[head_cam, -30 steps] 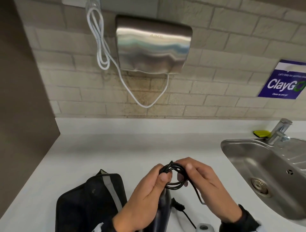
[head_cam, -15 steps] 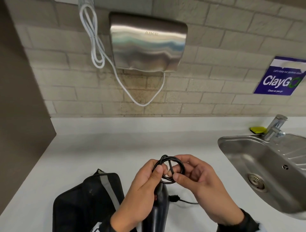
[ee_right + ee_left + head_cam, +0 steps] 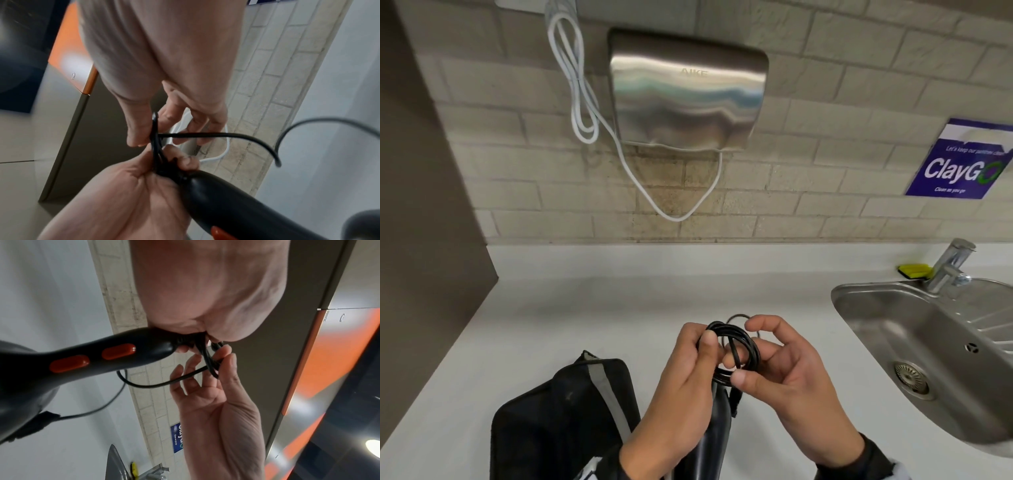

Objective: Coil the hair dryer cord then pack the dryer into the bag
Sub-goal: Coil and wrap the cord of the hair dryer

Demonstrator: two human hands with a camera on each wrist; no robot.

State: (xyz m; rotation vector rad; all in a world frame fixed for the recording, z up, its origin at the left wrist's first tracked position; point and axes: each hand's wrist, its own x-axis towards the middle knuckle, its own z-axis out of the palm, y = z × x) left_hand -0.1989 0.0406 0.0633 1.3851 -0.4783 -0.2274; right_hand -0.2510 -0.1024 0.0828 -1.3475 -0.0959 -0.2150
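Low in the head view, both hands work at a small coil of black cord (image 3: pixel 738 349) above the white counter (image 3: pixel 585 325). My left hand (image 3: pixel 688 373) grips the end of the black hair dryer's handle (image 3: pixel 717 431) and pins the coil with its thumb. Facing it, my right hand (image 3: pixel 780 363) pinches the coil between thumb and fingers. The plug (image 3: pixel 734 402) hangs just under the coil. Orange buttons mark the dryer handle (image 3: pixel 107 356); a loose stretch of cord (image 3: pixel 257 142) still trails. The black bag (image 3: pixel 561 421) with a grey stripe lies to the left of the hands.
A steel sink (image 3: pixel 887 329) with a tap (image 3: pixel 948 267) and a yellow sponge (image 3: pixel 914 271) fills the right. A wall hand dryer (image 3: pixel 688 96) with a white cable (image 3: pixel 582 102) hangs on the brick wall. A brown panel (image 3: pixel 421 240) bounds the left.
My right hand turned from lying over the coil to facing it, thumb underneath. The coil gained cord, and the loose length trailing right on the counter is gone from the head view.
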